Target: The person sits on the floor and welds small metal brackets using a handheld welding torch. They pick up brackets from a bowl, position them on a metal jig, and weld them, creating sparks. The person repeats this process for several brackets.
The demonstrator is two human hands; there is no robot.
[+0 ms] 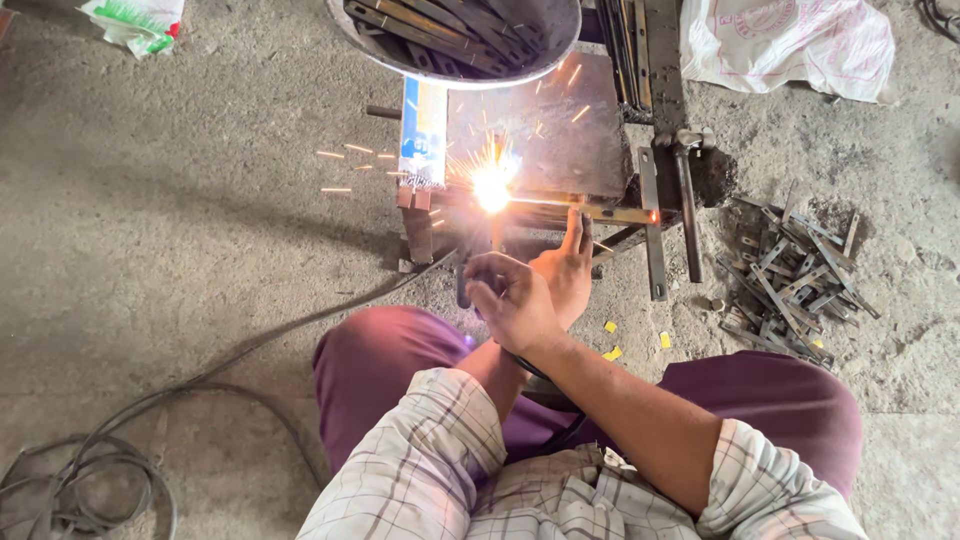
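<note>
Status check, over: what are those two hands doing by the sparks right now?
Right hand gripping welding holder, arc sparking at metal strip. Left hand fingers on same strip, close to the arc. Small metal table beneath; cable trailing left.

Rough grey concrete floor (200,200), daylit, with a coiled dark cable (90,480) lying at the left.

metal workshop, welding sparks (492,185), scrap strips (790,275), cable (150,420), concrete floor (200,200)

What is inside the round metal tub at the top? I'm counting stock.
The round metal tub holds dark flat metal strips lying crosswise. Its far part is cut off by the picture's edge, and the bottom is covered by strips.
</note>
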